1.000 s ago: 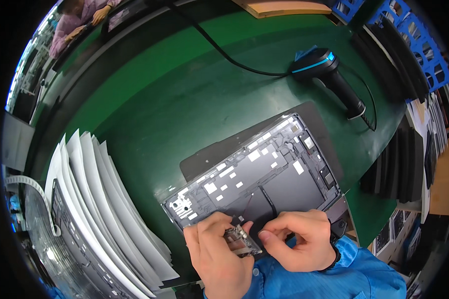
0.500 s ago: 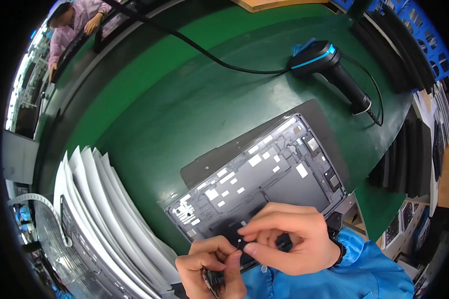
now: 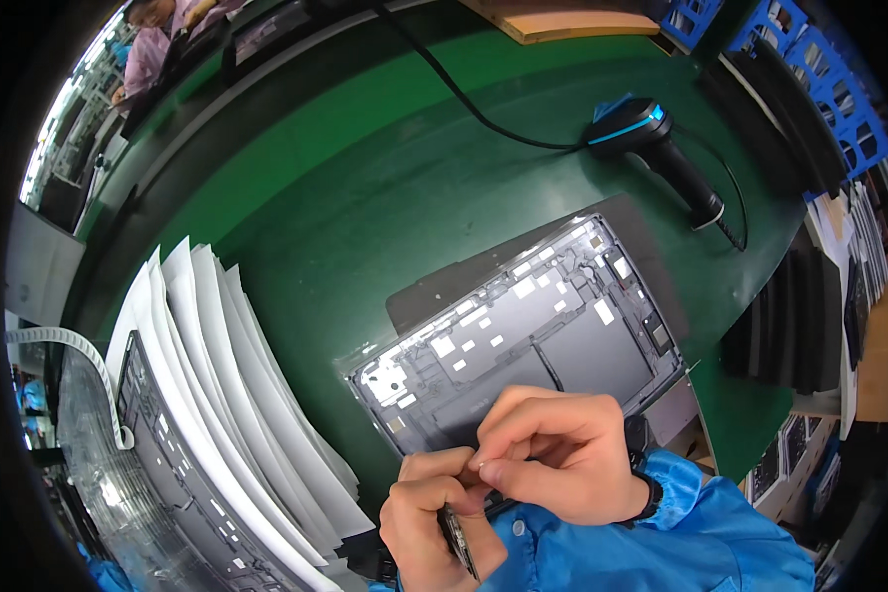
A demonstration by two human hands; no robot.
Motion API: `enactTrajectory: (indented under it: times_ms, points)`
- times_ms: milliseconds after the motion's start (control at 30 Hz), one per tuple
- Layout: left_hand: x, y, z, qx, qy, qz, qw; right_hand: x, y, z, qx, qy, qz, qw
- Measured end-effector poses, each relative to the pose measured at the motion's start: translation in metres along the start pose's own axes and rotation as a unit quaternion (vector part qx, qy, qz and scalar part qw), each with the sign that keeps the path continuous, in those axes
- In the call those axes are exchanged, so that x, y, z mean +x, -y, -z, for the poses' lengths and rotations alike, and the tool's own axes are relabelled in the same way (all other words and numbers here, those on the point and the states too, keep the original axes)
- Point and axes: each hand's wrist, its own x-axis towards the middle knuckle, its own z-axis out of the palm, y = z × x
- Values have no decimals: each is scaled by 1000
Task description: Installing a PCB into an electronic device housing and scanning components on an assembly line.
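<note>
My left hand (image 3: pixel 426 508) is closed, thumb and forefinger pressed together. A slim dark metal tool (image 3: pixel 458 545), which looks like tweezers, is tucked in its curled fingers. My right hand (image 3: pixel 567 459) is closed in a pinch, its thumb and fingertips meeting those of my left hand. Whatever lies between the fingertips is hidden. Both hands are over the near edge of a dark grey laptop housing (image 3: pixel 602 360). The housing lies tilted on a black mat (image 3: pixel 651 259) and has several white pads inside.
A black and blue handheld barcode scanner (image 3: pixel 666 163) lies at the far right, its cable on the green table (image 3: pixel 306 247). White foam sheets (image 3: pixel 257 395) with another housing (image 3: pixel 183 483) stand at the left. Black foam pieces (image 3: pixel 784 316) are stacked right. A co-worker in pink (image 3: pixel 148 59) is far left.
My hands have drawn together. A small white-tipped piece that showed between the fingertips is now covered. The whole view has shifted slightly, moving the housing a little to the right in the picture.
</note>
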Motion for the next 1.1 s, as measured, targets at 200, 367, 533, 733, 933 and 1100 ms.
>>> enactTrajectory:
  times_ms: [200,367,533,733,933,1100]
  points:
    - [-2,8,-1,-33,-57,-20,998,-2,2,-8,37,2,-43,998]
    - [6,-1,4,0,-36,-35,999,0,5,-15,76,-25,-54,995]
    - [6,-1,6,-10,-23,-45,999,-1,5,-13,80,-12,-58,995]
    - [2,5,5,-27,-23,-58,998,-1,3,-8,63,34,-19,997]
    - [-8,14,-7,-21,-42,-30,998,-1,3,-2,38,43,-13,998]
    - [-4,14,-7,-19,-45,-39,998,0,4,-4,50,30,-19,998]
